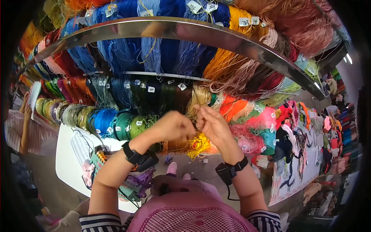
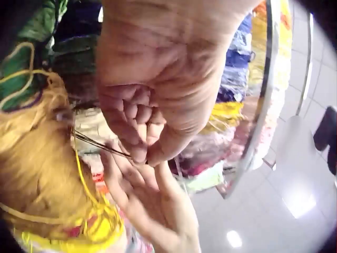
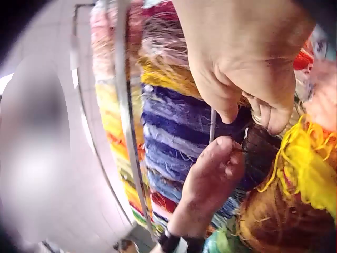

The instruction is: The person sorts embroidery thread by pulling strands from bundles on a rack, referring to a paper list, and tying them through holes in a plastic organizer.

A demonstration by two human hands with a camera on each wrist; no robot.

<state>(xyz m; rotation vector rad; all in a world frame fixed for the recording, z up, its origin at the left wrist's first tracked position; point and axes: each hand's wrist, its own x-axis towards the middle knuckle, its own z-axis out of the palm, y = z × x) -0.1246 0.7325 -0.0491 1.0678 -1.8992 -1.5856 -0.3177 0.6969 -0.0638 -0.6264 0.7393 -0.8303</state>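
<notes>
My left hand is in front of the hanging skeins, a little blurred in the head view. In the left wrist view its fingers are curled, and thumb and fingertip pinch a few thin dark threads. The strands run left toward a brown skein. Close beside it is my right hand, palm turned up and fingers loosely bent. In the left wrist view that hand lies just under the pinched threads. From the right wrist view, its thumb and fingers stand apart near a dark brown skein.
A curved metal rail crosses above the hands, with rows of tagged skeins around it. A bright yellow bundle hangs below the hands. At left is a white table; at right, another table holds threads. Another person's arm shows far left.
</notes>
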